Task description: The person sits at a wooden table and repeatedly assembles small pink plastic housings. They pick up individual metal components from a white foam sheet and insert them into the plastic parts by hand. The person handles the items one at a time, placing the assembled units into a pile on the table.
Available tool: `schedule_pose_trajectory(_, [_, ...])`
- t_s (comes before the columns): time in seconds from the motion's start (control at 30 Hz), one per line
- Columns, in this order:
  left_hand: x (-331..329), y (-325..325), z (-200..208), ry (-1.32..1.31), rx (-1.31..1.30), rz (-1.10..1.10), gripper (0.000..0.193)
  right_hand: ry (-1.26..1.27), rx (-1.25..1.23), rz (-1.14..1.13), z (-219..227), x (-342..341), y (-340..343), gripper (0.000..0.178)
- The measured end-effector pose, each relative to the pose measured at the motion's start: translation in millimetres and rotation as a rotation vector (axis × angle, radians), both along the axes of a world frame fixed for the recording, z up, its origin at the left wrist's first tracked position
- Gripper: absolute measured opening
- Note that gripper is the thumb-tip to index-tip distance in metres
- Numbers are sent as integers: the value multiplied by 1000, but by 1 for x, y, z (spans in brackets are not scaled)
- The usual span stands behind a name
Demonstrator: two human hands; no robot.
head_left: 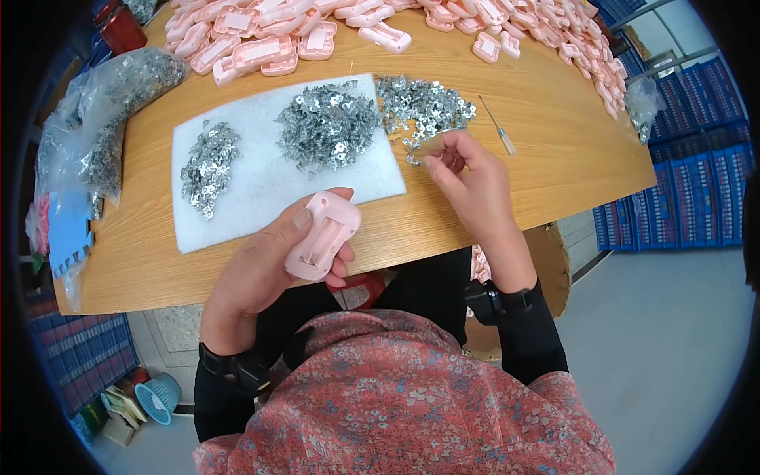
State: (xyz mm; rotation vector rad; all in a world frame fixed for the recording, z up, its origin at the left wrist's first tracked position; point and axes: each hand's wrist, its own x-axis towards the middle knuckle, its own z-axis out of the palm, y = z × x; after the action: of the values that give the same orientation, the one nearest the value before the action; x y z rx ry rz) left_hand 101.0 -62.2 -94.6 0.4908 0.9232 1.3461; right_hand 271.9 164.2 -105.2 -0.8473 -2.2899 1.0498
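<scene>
My left hand [269, 257] is closed around a pale pink plastic casing [323, 236], its open battery compartment facing up, with coiled springs at the near end. Over the table to the right, my right hand [467, 174] is pinched at the near edge of a loose heap of small metal contact pieces [427, 107]. Small shiny pieces lie right by its fingertips; whether one is between them I cannot make out. A white foam sheet [257, 170] bears a larger heap of metal contacts [331, 127] and a smaller one [210, 170].
Many pink casings [261, 51] are piled along the table's far side. A thin screwdriver-like tool [497, 125] lies right of the metal heap. Clear plastic bags of metal parts [103, 119] sit at the left. Blue racks [689, 198] stand right; a cardboard box [550, 277] is below the table edge.
</scene>
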Motion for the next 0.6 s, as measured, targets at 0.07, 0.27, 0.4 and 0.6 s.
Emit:
schedule_pose_trajectory(0.07, [5,3,-1,-34,-14,58,62,-40,109,-11,-5,-4,4,19])
schedule_pose_trajectory(0.27, [5,5,-2,-190,-6,107,53,-18,203,-2,-19,-16,3,15])
schedule_pose_trajectory(0.4, [6,8,-7,-125,64,220,50,124,-137,33,0,-18,-18,14])
schedule_pose_trajectory(0.6, [16,30,-4,-70,30,357,58,170,-76,216,26,-29,-64,14])
